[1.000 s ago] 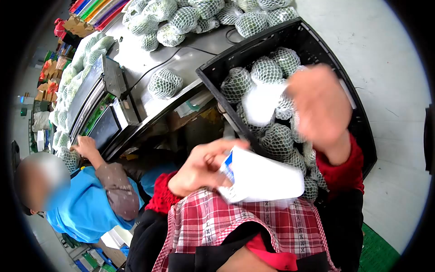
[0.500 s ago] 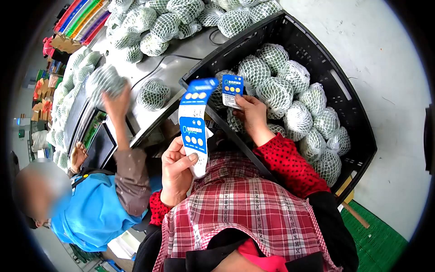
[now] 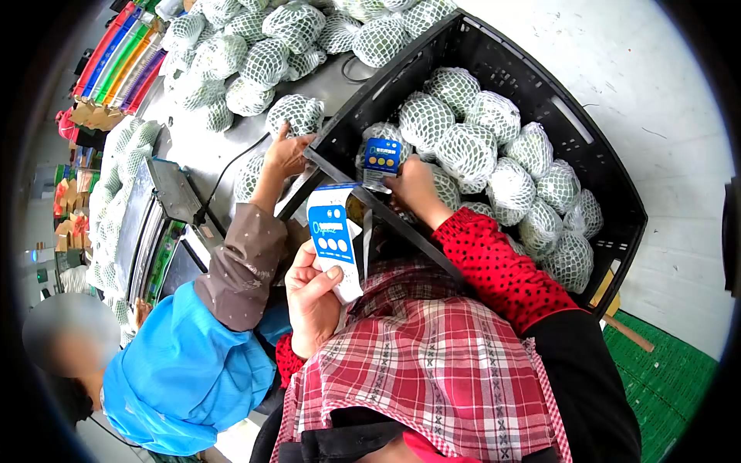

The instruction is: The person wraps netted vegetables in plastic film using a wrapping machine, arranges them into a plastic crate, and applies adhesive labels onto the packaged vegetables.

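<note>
My left hand (image 3: 315, 299) pinches a strip of blue-and-white printed labels (image 3: 332, 231) between thumb and fingers, its upper end folding over by the crate's near edge. Inside the black crate (image 3: 519, 76), my right hand (image 3: 417, 185) holds a single blue-and-white label (image 3: 381, 160) by its lower right corner. That label lies over a pale-green round item in a white foam net (image 3: 384, 136), at the crate's left end; whether it sticks there I cannot tell. Several more netted round items (image 3: 466, 153) fill the crate around my right hand. My right fingertips are partly hidden.
At left, a co-worker in a blue vest (image 3: 189, 363) reaches a hand (image 3: 287, 154) to a netted item (image 3: 296, 116) beside the crate. Many netted items (image 3: 266, 62) cover the metal table (image 3: 166, 116). A black cable (image 3: 231, 163) crosses it. Coloured bins (image 3: 123, 54) stand at the far left.
My right hand has moved the single label slightly left and down onto a netted item. The label strip's top has folded over. The co-worker's hand has moved right, toward the crate.
</note>
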A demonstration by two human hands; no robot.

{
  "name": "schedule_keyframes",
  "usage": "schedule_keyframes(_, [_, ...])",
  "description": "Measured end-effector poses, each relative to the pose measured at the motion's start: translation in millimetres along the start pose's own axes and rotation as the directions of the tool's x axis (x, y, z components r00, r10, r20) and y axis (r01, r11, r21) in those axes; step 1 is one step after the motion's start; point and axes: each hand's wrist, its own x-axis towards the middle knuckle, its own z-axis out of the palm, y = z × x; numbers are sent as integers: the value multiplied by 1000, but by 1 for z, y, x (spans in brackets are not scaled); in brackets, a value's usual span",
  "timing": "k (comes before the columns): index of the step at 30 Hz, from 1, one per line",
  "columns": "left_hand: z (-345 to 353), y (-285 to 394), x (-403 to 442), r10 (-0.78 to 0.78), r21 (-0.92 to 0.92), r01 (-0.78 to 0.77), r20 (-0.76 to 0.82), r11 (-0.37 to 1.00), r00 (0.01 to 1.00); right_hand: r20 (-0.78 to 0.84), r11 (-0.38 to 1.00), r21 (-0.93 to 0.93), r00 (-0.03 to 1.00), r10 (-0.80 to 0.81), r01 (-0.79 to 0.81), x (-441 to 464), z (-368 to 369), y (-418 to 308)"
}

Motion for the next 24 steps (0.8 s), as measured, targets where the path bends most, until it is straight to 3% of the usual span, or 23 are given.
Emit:
schedule_keyframes(1, [-3, 2, 0, 17, 32, -16, -15, 999, 1000, -53, 962, -214, 981, -187, 171, -5, -5, -4])
schedule_keyframes(3, [4, 11, -6, 64, 82, -63, -17, 995, 998, 29, 878, -440, 980, -198, 190, -15, -23, -32])
schedule_keyframes(5, [0, 9, -6, 138, 67, -143, 66, 987, 988, 3, 769, -525, 904, -427, 365, -7, -27, -34])
schedule_keyframes(7, [2, 12, -2, 160, 139, -169, 73, 976, 984, 104, 603, -578, 783, -613, 549, 14, -7, -12])
schedule_keyframes(9, [9, 14, 5, 226, 131, -244, 134, 961, 965, 296, 540, -649, 832, -469, 535, 42, -15, -27])
schedule_keyframes(10, [9, 17, 8, 226, 162, -248, 140, 955, 964, 401, 865, -314, 880, -253, 392, 48, -30, -36])
schedule_keyframes(11, [6, 20, 10, 239, 220, -273, 171, 936, 956, 554, 996, 32, 828, -89, 86, 54, -52, -56])
schedule_keyframes(13, [7, 18, 14, 277, 276, -332, 219, 902, 935, 558, 860, 490, 809, -186, -141, 19, -103, -97])
schedule_keyframes(15, [13, 15, 18, 230, 253, -294, 255, 922, 939, 716, 818, 511, 657, -234, -265, -14, -126, -116])
schedule_keyframes(17, [24, 12, 18, 214, 248, -284, 276, 926, 937, 631, 835, 547, 688, -358, -67, -35, -118, -122])
schedule_keyframes(18, [30, 11, 18, 188, 331, -269, 256, 905, 948, 540, 780, 624, 697, -471, 44, -41, -122, -127])
schedule_keyframes(19, [32, 10, 16, 154, 389, -237, 233, 890, 960, 458, 678, 734, 757, -466, -27, -46, -123, -135])
schedule_keyframes(21, [31, 6, 17, 196, 574, -322, 272, 752, 942, 420, 577, 803, 828, -372, -148, -46, -129, -133])
schedule_keyframes(23, [37, 5, 15, 242, 666, -375, 288, 645, 927, 351, 580, 812, 848, -397, -65, -47, -135, -129])
schedule_keyframes(24, [42, 3, 14, 251, 597, -331, 217, 731, 943, 321, 571, 818, 877, -358, -66, -51, -138, -132])
